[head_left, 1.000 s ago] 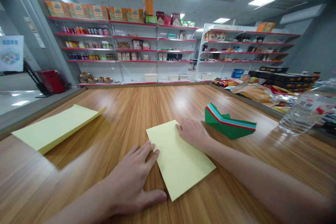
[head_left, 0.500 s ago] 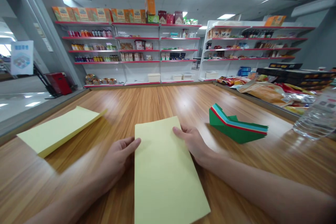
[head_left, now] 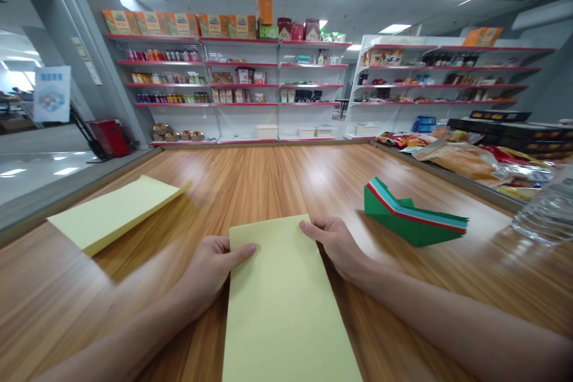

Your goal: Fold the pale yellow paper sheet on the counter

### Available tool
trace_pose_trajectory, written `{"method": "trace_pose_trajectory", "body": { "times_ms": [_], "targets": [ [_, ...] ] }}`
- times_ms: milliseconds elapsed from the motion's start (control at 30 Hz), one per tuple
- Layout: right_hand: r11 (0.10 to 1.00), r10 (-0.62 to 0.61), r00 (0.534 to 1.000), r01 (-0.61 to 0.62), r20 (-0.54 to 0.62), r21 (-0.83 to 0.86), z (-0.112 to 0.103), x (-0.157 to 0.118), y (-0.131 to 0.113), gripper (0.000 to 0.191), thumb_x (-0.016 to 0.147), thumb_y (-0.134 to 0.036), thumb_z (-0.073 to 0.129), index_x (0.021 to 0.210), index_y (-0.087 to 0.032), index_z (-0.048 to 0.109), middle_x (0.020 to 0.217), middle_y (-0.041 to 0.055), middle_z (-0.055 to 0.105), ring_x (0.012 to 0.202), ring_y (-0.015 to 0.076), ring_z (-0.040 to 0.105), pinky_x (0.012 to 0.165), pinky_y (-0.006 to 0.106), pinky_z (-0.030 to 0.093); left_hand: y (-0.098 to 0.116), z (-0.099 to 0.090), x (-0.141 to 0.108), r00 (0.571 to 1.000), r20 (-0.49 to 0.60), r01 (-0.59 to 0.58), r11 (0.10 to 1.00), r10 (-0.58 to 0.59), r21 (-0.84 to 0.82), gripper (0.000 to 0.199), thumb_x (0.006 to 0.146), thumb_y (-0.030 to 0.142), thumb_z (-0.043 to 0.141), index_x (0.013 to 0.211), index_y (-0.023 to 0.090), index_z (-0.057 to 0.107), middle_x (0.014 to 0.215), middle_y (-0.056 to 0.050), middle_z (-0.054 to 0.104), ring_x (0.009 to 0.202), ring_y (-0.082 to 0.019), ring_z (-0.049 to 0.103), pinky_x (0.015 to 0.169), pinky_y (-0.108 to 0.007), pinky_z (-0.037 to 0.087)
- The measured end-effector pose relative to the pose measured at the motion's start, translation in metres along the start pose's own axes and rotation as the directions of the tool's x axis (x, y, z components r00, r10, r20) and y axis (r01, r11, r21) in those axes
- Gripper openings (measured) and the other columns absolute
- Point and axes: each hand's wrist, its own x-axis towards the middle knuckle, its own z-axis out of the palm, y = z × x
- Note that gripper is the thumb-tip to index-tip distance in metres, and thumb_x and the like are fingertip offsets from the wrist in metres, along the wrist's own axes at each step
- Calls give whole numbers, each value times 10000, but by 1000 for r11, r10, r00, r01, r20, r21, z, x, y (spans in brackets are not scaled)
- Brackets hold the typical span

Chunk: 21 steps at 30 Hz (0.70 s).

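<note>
A pale yellow sheet of paper (head_left: pixel 282 304) is held in front of me over the wooden table, its near end running out of the picture. My left hand (head_left: pixel 219 268) pinches its left edge near the far corner, thumb on top and fingers underneath. At the far right corner my right hand (head_left: pixel 338 248) grips it the same way. To the left lies a yellow paper stack (head_left: pixel 119 212) with one corner lifted. On the right stands a folded paper boat (head_left: pixel 409 215), green with light blue, white and red layers.
A clear plastic bottle (head_left: pixel 546 209) stands at the table's right side. Beyond the right edge lie snack bags (head_left: pixel 461 161) and black boxes (head_left: pixel 514 134). Stocked shelves (head_left: pixel 242 85) line the back. A red box (head_left: pixel 108 138) and a sign (head_left: pixel 52 94) are at the left.
Both hands have drawn the paper slightly nearer to me. My left thumb lies further in over the sheet. The whole view has shifted a little, with the surroundings further right.
</note>
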Motion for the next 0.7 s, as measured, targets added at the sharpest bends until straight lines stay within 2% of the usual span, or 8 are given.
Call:
{"method": "trace_pose_trajectory", "body": {
  "times_ms": [133, 267, 400, 567, 700],
  "targets": [
    [999, 22, 998, -25, 63, 39, 2, 0, 0, 368, 747, -465, 690, 829, -109, 648, 782, 82, 657, 661, 175, 622, 632, 309, 490, 1, 4, -3, 1000, 19, -17, 999, 16, 45, 396, 706, 417, 749, 863, 55, 713, 840, -163, 697, 712, -250, 668, 672, -355, 527],
    [997, 11, 997, -17, 79, 77, 4, 0, 0, 366, 734, -461, 704, 788, -104, 648, 751, 80, 658, 628, 158, 611, 643, 311, 495, 1, 5, -4, 996, -50, -69, 998, 70, 14, 408, 745, 468, 703, 868, 79, 707, 818, -133, 697, 670, -229, 661, 629, -326, 520],
    [995, -2, 998, -4, 65, 95, 4, 0, 0, 357, 710, -451, 727, 772, -108, 650, 755, 81, 668, 628, 154, 615, 634, 298, 497, -1, 4, -4, 991, -80, -109, 994, 108, -5, 385, 767, 474, 681, 865, 103, 709, 806, -107, 698, 662, -218, 657, 586, -295, 508],
    [997, 2, 997, -8, 76, 82, 5, -2, -1, 334, 728, -421, 723, 841, -112, 663, 809, 88, 680, 694, 176, 644, 634, 288, 497, 0, 4, -6, 989, -108, -101, 995, 98, -21, 373, 738, 459, 712, 847, 102, 715, 791, -112, 698, 656, -233, 662, 603, -322, 526],
    [998, -1, 998, -2, 55, 63, 5, -3, -1, 332, 737, -425, 717, 802, -103, 671, 773, 88, 677, 631, 154, 625, 579, 257, 471, 2, 5, -7, 988, -123, -102, 994, 98, -34, 385, 728, 465, 718, 831, 94, 714, 780, -118, 695, 653, -239, 661, 608, -330, 526]
  ]
}}
